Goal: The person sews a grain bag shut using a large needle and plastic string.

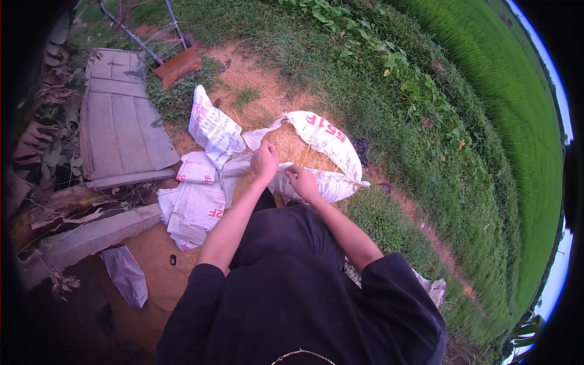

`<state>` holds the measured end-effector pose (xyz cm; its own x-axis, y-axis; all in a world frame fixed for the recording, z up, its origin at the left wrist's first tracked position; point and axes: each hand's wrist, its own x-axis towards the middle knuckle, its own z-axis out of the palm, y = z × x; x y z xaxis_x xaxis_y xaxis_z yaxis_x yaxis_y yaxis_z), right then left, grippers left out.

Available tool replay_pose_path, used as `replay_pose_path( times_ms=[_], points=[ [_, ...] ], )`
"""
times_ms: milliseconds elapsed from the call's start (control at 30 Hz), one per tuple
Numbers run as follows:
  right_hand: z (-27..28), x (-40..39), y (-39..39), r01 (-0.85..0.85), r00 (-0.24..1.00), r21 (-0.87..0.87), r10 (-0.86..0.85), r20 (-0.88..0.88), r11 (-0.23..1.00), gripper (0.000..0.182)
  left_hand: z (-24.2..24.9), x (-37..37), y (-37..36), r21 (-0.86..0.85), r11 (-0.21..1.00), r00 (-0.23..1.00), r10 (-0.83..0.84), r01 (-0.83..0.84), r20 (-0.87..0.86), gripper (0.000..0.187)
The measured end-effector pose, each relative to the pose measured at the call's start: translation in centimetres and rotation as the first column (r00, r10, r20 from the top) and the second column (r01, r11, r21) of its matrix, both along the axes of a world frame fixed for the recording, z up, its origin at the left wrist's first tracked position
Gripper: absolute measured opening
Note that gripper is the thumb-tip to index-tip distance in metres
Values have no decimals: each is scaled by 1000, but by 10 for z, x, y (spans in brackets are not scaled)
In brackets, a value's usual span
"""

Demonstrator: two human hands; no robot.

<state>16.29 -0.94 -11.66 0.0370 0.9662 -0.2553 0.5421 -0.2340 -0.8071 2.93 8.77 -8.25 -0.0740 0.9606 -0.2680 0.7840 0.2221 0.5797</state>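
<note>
A white woven sack [322, 135] with red print lies on the ground in front of me. Its mouth gapes, and yellow-brown grain or husk [292, 145] shows inside with a few straws. My left hand [265, 159] is closed at the left side of the opening; its fingertips are turned away, so what it grips is hidden. Close by on the right, my right hand [301, 181] is bent in a pinch at the near rim of the sack, thumb and forefinger together on the white fabric.
Left of the sack stands a crumpled white bag [214, 131], with folded sacks [198, 204] below it. A grey panel [121, 112], a concrete edge [100, 237], a small black object [173, 260] and a loose bag [125, 275] lie further left. Grass [389, 115] borders the right.
</note>
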Motion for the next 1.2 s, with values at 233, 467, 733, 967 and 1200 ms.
replay_pose_path(
  times_ms=[233, 467, 733, 967, 1200],
  points=[
    [-5, 19, 16, 158, 946, 324, -237, 221, 933, 29, -38, -3, 48, 54, 981, 980, -188, 185, 59, 14],
    [19, 2, 36, -185, 893, 47, 148, 426, 982, 19, -41, 11, 70, -23, 942, 867, -298, 335, 400, 13],
    [15, -3, 10, -192, 865, 241, 48, 499, 951, 7, -58, 36, 97, -32, 971, 892, -205, 238, 402, 13],
    [24, -1, 2, -369, 788, 129, 236, 569, 920, 16, 56, 74, 129, 244, 948, 839, -299, 206, 454, 12],
    [36, 12, 31, 231, 937, 52, -208, -281, 971, 34, 120, 67, 108, 196, 943, 538, -315, 267, 782, 11]
  ],
)
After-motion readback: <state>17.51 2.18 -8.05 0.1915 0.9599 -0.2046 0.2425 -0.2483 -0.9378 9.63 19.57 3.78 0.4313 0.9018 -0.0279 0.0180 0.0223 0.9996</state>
